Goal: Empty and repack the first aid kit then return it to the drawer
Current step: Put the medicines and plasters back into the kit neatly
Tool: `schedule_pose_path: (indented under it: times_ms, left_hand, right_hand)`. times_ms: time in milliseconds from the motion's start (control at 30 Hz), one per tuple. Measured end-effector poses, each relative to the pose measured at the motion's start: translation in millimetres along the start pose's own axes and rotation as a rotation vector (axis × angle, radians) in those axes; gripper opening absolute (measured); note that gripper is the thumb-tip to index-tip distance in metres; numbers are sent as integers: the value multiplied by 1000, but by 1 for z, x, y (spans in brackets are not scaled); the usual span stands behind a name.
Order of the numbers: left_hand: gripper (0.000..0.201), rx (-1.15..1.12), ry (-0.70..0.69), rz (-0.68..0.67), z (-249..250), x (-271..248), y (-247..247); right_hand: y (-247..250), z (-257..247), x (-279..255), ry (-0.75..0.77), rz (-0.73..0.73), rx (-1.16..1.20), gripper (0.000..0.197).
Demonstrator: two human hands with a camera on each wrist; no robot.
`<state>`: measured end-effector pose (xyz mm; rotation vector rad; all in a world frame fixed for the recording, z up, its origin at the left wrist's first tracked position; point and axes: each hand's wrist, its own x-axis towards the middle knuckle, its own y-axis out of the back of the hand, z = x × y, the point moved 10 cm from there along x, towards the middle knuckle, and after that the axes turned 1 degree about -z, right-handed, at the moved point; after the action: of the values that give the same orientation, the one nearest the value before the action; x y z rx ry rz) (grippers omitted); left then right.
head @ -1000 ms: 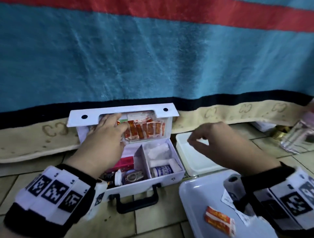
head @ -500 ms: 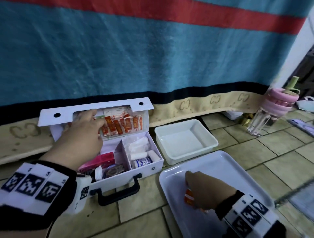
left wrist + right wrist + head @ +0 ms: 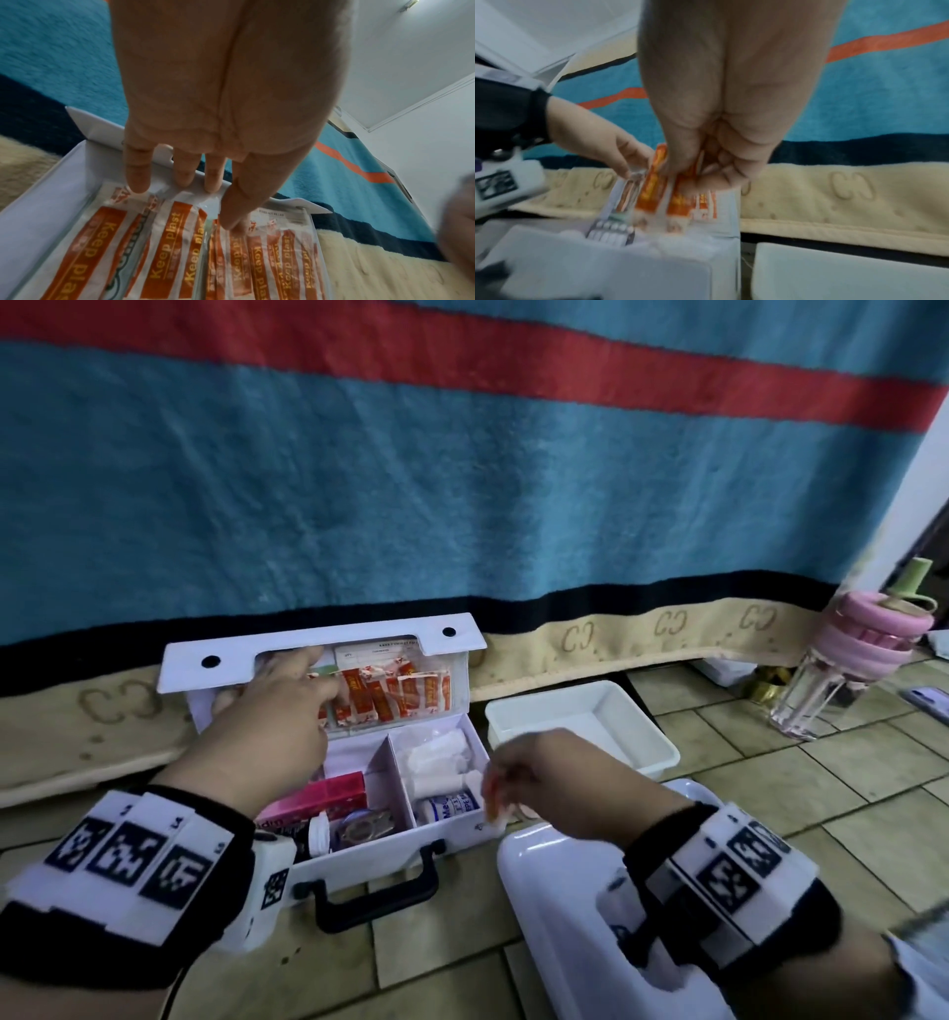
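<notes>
First aid kit (image 3: pixel 354 819) sitting open on tiled floor (image 3: pixel 847 793) before a striped blanket (image 3: pixel 411 480); left hand (image 3: pixel 267 726), fingers straight, pressing plasters (image 3: pixel 395 695) in the lid; right hand (image 3: pixel 560 783) pinching 2 plaster packets (image 3: pixel 659 188) beside it.

Both wrists wear black cuffs (image 3: pixel 61 942) under white bands (image 3: pixel 128 855) printed with black square coded markers.

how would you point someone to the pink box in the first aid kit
Find the open white first aid kit on the tiled floor below the blue blanket. In its left compartment lies the pink box, the only pink thing inside, beside white rolls and orange plasters.
</notes>
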<state>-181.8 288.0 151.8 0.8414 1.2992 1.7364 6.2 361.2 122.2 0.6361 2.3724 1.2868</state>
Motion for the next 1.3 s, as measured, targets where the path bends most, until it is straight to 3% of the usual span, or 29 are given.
schedule_pose_path:
  times_ms: [133, 300, 400, 500, 700, 833, 1000, 1167, 1233, 1300]
  left_hand:
    - [51, 41, 21, -14, 4, -4, 1]
    - [49, 16, -9, -28, 5, -4, 2]
    - [41, -24, -33, -46, 3, -6, 1]
    - [37, -37, -39, -51, 2, -8, 0]
    - [40, -47, -29, -44, 2, -8, 1]
    - [43, -48, -28, -42, 2, -8, 2]
    - [42, -57, -26, -43, 1, -6, 2]
    - [45, -76, -38, -39, -2, -7, -1]
    - [48, -87, -44, -32, -2, -8, -2]
    - [49, -84, -45, -29, -1, -9, -3]
  right_hand:
    - [22, -13, 41, 47, 159, 464, 13]
    - [58, -20, 67, 125, 414, 782, 14]
    - [72, -22, 77, 160, 525, 856, 18]
    - [70, -28, 88, 149, 535, 673, 14]
    - [70, -46, 95, 198, 601, -30, 23]
    - [77, -46, 99, 182, 573, 34, 17]
    - [73, -52, 105, 209, 498, -199, 17]
    - [62, -35, 106, 227, 473, -46, 11]
    - [55, -35, 104, 225, 466, -181, 14]
    - [50, -42, 98, 203, 503, -471, 16]
